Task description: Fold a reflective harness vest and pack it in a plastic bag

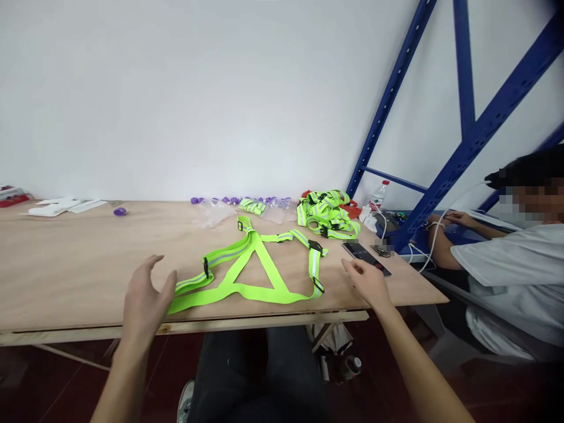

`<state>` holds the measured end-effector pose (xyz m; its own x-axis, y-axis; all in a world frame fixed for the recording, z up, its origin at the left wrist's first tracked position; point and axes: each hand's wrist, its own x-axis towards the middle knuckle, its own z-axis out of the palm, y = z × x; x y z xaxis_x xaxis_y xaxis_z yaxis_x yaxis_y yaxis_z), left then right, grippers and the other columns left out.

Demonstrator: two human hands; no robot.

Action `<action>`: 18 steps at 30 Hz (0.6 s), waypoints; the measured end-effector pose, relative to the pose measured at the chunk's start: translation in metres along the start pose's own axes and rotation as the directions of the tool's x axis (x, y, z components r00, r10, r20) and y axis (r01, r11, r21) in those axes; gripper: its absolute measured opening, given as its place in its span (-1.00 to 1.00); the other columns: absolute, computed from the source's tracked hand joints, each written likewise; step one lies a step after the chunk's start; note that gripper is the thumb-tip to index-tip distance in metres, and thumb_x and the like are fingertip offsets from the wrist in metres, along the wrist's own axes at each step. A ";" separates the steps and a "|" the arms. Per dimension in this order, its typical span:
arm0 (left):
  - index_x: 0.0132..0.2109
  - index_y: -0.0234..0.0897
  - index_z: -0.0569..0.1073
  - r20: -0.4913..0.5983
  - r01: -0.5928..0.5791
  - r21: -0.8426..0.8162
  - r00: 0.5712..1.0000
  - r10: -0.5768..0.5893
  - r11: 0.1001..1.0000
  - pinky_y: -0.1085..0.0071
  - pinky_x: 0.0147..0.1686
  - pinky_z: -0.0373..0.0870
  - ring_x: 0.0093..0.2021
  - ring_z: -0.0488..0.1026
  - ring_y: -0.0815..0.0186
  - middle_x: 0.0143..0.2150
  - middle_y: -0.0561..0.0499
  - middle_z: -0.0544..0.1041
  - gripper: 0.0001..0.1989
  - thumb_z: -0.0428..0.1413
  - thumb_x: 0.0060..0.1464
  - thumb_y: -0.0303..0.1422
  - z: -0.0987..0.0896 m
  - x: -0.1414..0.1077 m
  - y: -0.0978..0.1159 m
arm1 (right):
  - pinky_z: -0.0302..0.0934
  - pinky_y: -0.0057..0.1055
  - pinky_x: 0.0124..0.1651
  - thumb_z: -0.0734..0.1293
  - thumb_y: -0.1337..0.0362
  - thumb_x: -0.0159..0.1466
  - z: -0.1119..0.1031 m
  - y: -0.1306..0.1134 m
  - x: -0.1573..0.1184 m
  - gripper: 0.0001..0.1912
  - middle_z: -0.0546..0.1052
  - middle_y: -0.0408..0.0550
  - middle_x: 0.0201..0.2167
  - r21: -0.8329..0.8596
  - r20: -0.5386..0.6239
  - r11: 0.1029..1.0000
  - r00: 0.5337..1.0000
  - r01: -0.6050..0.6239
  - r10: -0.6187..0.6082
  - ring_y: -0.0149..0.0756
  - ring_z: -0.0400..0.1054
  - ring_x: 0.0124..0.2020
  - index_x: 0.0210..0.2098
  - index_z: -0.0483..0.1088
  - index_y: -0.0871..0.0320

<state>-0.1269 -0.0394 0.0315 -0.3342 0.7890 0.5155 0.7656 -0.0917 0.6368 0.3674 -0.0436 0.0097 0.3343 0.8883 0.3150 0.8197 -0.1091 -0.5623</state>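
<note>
A neon-yellow reflective vest harness [268, 271] made of elastic straps with grey stripes lies spread on the wooden table, its black buckles fastened to the straps. At its left end is my left hand [147, 294], thumb and fingers apart, holding nothing; it partly hides the strap end, and I cannot tell whether it touches it. To the right of the harness, my right hand [366, 283] hovers over the table's front edge with its fingers curled in and nothing visible in them. A black phone [363, 257] lies just beyond that hand.
A heap of similar yellow straps [328, 212] sits at the back right. Clear plastic bags [214, 212] and purple pieces [119, 211] lie along the back. A water bottle [379, 194] stands near a blue metal rack [445, 170]. Another person [520, 276] sits at right.
</note>
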 end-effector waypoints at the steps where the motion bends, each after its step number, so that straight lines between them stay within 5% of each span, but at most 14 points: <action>1: 0.12 -0.24 0.37 -0.049 -0.090 -0.065 0.995 0.087 0.994 0.00 0.21 0.33 0.21 0.39 -0.04 0.17 -0.21 0.46 -0.53 0.03 0.16 -0.09 0.006 -0.007 0.015 | 0.15 -0.40 -0.30 0.24 -0.10 0.29 0.003 -0.008 0.009 -0.56 0.56 -0.08 -0.38 -0.043 0.054 0.999 0.998 -0.033 0.035 -0.18 0.44 -0.30 -0.42 0.46 0.12; 4: 0.10 -0.21 0.40 0.156 -0.344 -0.297 0.903 0.401 0.890 0.14 0.22 0.36 0.19 0.44 0.11 0.13 -0.13 0.52 -0.66 -0.02 0.26 -0.22 0.039 -0.041 0.066 | 0.22 -0.37 -0.16 0.26 -0.06 0.32 0.021 -0.037 0.037 -0.62 0.58 0.01 -0.15 -0.223 0.126 0.974 0.990 -0.037 0.066 -0.11 0.47 -0.10 -0.24 0.48 0.12; 8: 0.22 -0.24 0.35 0.536 -0.439 -0.459 0.556 0.635 0.772 0.14 0.30 0.27 0.31 0.31 0.13 0.30 -0.17 0.39 -0.60 -0.02 0.28 -0.30 0.096 -0.090 0.118 | 0.25 -0.17 0.05 0.29 -0.09 0.30 0.052 -0.072 0.068 -0.48 0.52 0.28 -0.01 -0.391 0.194 0.920 0.974 -0.035 0.120 0.10 0.41 0.08 -0.03 0.48 0.25; 10: 0.31 -0.23 0.26 0.640 -0.445 -0.439 0.455 0.619 0.781 0.01 0.37 0.12 0.36 0.24 0.09 0.35 -0.16 0.33 -0.51 0.02 0.26 -0.29 0.116 -0.106 0.132 | 0.25 -0.14 0.08 0.41 0.05 0.22 0.063 -0.078 0.080 -0.56 0.54 0.33 -0.04 -0.373 0.229 0.926 0.962 -0.054 0.149 0.13 0.41 0.09 -0.08 0.51 0.28; 14: 0.40 -0.14 0.14 0.737 -0.503 -0.377 0.346 0.581 0.778 -0.24 0.38 -0.14 0.45 0.04 -0.04 0.44 -0.12 0.18 -0.38 0.07 0.24 -0.23 0.128 -0.115 0.138 | 0.26 -0.14 0.10 0.46 0.41 0.03 0.065 -0.066 0.101 -0.78 0.58 0.30 -0.15 -0.226 0.251 0.969 0.954 -0.104 0.161 0.13 0.44 0.04 -0.28 0.55 0.29; 18: 0.43 -0.04 0.09 0.767 -0.516 -0.360 0.311 0.561 0.778 -0.26 0.37 -0.17 0.47 -0.06 -0.07 0.49 -0.10 0.05 -0.35 0.06 0.26 -0.14 0.128 -0.114 0.133 | 0.39 -0.26 -0.07 0.41 0.34 0.10 0.043 -0.036 0.112 -0.86 0.61 0.18 -0.32 0.056 0.213 0.976 0.958 -0.209 0.193 0.00 0.52 -0.13 -0.35 0.53 0.29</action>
<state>0.0832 -0.0637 -0.0157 0.7475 0.6597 0.0776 0.5697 -0.6968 0.4357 0.3551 0.0792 0.0322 0.3794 0.9247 0.0300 0.7041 -0.2676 -0.6577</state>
